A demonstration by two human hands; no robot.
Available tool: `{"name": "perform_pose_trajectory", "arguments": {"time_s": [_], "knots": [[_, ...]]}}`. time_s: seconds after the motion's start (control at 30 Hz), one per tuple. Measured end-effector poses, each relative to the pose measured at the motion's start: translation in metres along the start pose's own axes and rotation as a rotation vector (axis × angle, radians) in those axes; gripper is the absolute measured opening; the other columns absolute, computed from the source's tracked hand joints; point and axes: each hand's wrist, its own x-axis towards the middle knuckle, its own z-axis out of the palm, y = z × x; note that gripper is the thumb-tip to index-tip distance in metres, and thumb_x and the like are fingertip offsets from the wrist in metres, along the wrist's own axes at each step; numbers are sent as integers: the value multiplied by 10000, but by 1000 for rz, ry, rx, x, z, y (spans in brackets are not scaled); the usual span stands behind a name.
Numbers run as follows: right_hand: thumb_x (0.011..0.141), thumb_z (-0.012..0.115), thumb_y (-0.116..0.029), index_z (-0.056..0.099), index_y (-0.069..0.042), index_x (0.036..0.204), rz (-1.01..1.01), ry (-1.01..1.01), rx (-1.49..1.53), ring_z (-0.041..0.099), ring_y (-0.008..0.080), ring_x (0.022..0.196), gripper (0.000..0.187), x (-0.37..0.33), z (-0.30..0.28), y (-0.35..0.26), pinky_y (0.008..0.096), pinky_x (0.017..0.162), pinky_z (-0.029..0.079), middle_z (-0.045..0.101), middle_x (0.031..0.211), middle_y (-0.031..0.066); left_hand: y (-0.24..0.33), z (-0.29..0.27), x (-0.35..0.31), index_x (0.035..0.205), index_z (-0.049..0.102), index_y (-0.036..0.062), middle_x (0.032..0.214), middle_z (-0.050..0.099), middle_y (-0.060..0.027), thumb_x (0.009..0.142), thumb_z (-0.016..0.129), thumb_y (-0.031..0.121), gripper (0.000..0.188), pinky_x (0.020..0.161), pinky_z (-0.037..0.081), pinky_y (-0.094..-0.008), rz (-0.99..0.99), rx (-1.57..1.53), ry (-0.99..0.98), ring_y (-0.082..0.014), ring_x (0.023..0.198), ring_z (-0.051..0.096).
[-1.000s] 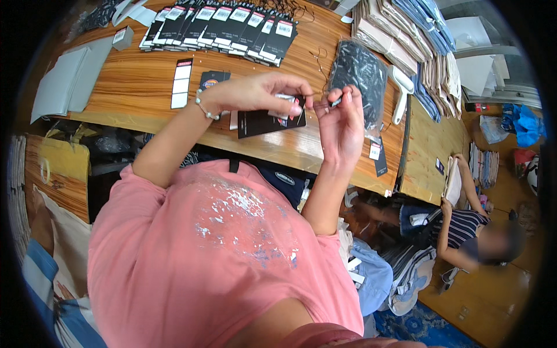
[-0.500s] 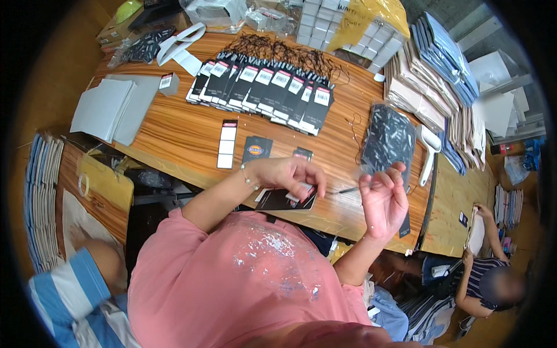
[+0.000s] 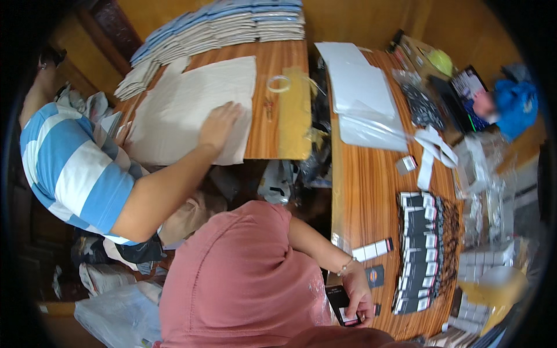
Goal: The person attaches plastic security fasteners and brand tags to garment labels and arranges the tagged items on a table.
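At the left, a co-worker (image 3: 87, 168) in a blue-and-white striped shirt leans toward a wooden table (image 3: 284, 55), one hand (image 3: 219, 126) spread on a cream cloth (image 3: 185, 98). Folded garments (image 3: 226, 29), pale blue and cream, are stacked along that table's far side. Right of the cloth, a tape roll (image 3: 278, 91) lies by a yellow strip (image 3: 295, 116) at the table's edge. Near the middle is the wearer's pink shirt (image 3: 243, 278). The right hand is outside the view, so its state cannot be told. At the second wooden table (image 3: 360, 191), on the right, the left hand (image 3: 357, 293) has its fingers bent around a black tag (image 3: 336, 296), gripping its near end by the table's left edge. White sheets (image 3: 362, 87) lie on the far part of this table. Just beyond the hand are a dark card (image 3: 375, 276) and a white label strip (image 3: 372, 250); farther right, overlapping black tags with dark cords form a long row (image 3: 416, 255). A small white box (image 3: 406, 165) sits beyond the row, beside a looped white band (image 3: 428, 162).
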Motion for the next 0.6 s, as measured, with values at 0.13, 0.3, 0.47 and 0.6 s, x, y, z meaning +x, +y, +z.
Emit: {"name": "perform_pose_trajectory", "arguments": {"time_s": [0.13, 0.3, 0.47, 0.6], "knots": [[919, 318, -76, 433, -57, 932, 12, 5, -12, 291, 68, 417, 117, 25, 12, 16, 203, 440, 295, 346, 604, -2, 4, 1, -17, 1124, 431, -5, 1069, 492, -43, 817, 573, 99, 354, 739, 398, -229, 25, 10, 132, -97, 893, 483], [918, 326, -68, 415, -61, 941, -20, 24, -32, 293, 69, 428, 92, 32, 20, 13, 206, 448, 295, 347, 618, 1, 15, -6, -19, 1157, 400, 5, 1115, 468, -42, 830, 558, 113, 379, 746, 394, -226, -6, 20, 106, -97, 894, 478], [917, 335, -61, 396, -64, 949, -107, 113, -42, 296, 70, 439, 70, 15, 36, 10, 209, 457, 294, 348, 633, 4, 15, -14, -19, 989, 502, 3, 868, 553, -39, 868, 526, 212, 243, 637, 438, -226, 21, 27, 188, -83, 762, 533], [920, 332, -54, 382, -68, 953, -256, 269, -53, 284, 74, 442, 62, 3, 65, 24, 216, 447, 290, 341, 637, 9, 18, -17, -30, 969, 508, 6, 897, 538, -52, 852, 544, 148, 188, 708, 425, -239, -38, 33, 207, -111, 832, 516]]}}
